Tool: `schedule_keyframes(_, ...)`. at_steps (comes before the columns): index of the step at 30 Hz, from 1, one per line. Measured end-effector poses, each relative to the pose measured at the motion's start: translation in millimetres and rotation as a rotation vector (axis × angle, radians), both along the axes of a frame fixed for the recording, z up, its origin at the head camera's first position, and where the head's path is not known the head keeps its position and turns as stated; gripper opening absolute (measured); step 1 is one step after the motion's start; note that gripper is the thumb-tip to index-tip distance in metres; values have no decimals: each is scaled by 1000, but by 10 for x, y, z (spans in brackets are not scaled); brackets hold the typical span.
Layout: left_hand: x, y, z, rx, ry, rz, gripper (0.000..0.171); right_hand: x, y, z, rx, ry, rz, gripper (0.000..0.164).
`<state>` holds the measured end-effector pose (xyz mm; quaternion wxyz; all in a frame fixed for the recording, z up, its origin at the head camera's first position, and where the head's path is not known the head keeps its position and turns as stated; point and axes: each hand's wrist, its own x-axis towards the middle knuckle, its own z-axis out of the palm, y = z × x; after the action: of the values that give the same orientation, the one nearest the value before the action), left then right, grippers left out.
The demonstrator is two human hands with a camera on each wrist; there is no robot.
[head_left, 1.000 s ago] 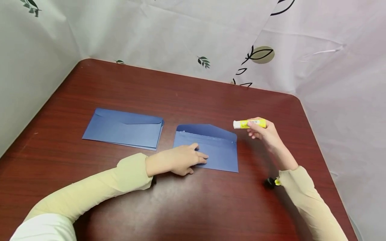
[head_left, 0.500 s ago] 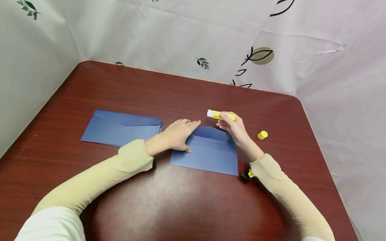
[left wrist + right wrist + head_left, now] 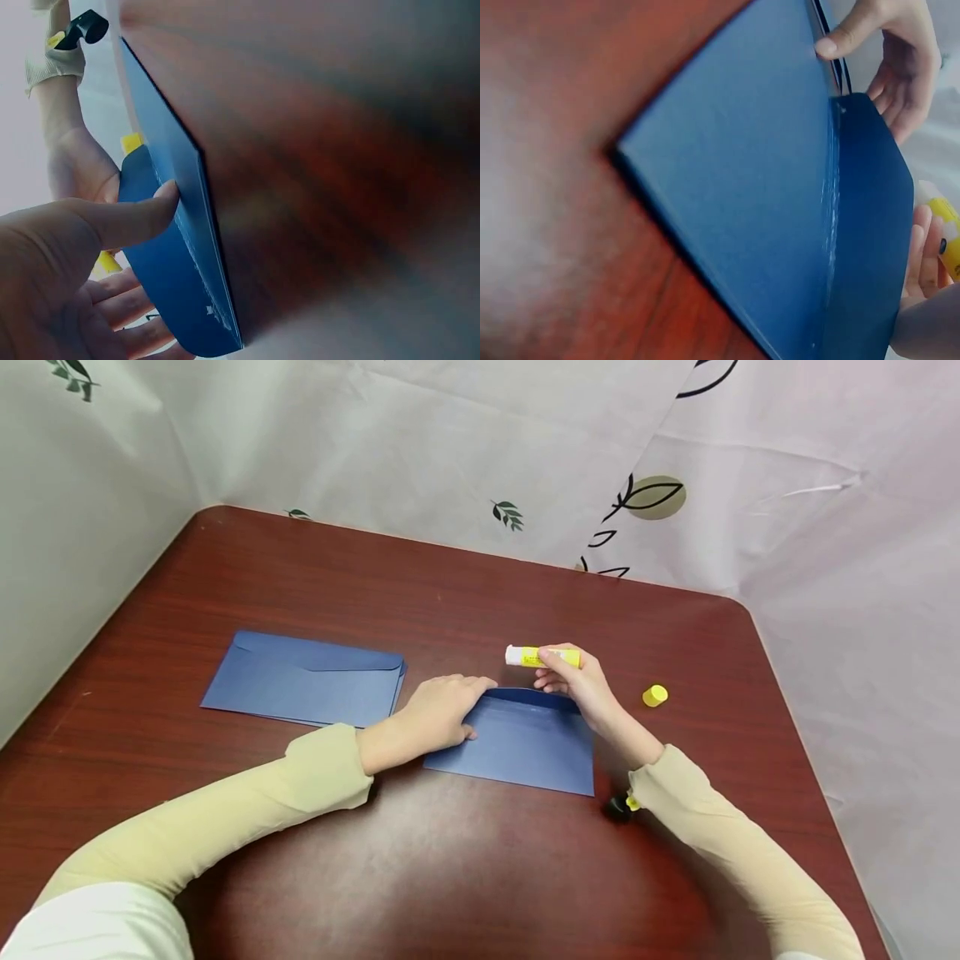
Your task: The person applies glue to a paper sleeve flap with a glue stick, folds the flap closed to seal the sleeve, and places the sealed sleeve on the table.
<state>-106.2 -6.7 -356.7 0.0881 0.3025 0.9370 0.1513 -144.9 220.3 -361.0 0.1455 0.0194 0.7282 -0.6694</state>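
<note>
A blue envelope (image 3: 525, 747) lies on the table, its flap (image 3: 870, 202) raised partway from the far edge. White glue streaks (image 3: 828, 225) run along the fold. At the envelope's left end is my left hand (image 3: 442, 714), with mostly straight fingers behind the flap and the thumb (image 3: 142, 217) on the envelope's body. My right hand (image 3: 591, 693) holds an uncapped yellow glue stick (image 3: 529, 657) level above the table, its white end pointing left. That hand's lower side is against the flap's right part, which it partly hides in the head view.
More blue envelopes (image 3: 300, 681) lie stacked on the left with flaps folded down. The glue stick's yellow cap (image 3: 655, 696) stands right of my right hand. A patterned white sheet (image 3: 420, 452) hangs behind the brown table (image 3: 480, 868).
My left hand has moved from the envelope's body up to its flap. The right hand has come left with the glue stick, uncovering the cap. The flap has tilted up from lying flat.
</note>
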Motion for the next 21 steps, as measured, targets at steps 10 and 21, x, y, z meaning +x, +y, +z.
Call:
schedule_keyframes(10, 105, 26, -39, -18, 56, -44, 60, 186, -17, -20, 40, 7, 19, 16)
schedule_keyframes(21, 179, 34, -114, -149, 103, -257, 47, 344, -23, -210, -10, 69, 4, 26)
